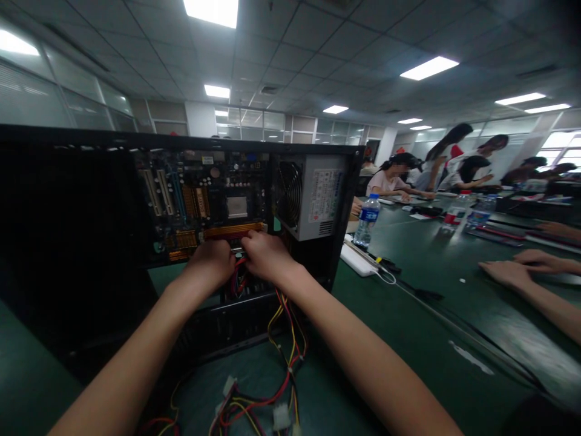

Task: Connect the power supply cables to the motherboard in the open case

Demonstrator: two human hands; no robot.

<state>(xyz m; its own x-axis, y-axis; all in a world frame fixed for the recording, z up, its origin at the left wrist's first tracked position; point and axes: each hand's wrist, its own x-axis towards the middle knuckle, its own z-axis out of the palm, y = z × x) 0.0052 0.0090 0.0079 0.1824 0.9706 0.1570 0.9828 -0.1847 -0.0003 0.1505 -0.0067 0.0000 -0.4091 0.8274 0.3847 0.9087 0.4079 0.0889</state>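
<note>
Where the left hand point(212, 263) and right hand point(267, 257) nearly meet: centre of the head view, at the lower edge of the motherboard point(215, 209), by the orange slots point(233, 231).
Grip: fingers curled in narrowly on both hands; the fingertips are hidden, so I cannot tell what, if anything, is pinched. Red and dark wires point(239, 280) show just below.
Why two hands: probably so both can work or steady one small spot — wrists low, knuckles close to the slots.
Computer case point(195, 142): left and centre of the frame, resting on the green table point(408, 357), its open side toward the wearer, likely for reach.
Long axis: the case runs left to right across the frame; the slots lie nearly level, right end slightly higher.
Power supply point(327, 194): upper right inside the case — fan facing frame left.
Loose cables point(289, 369): lower centre, trailing onto the table.
</note>
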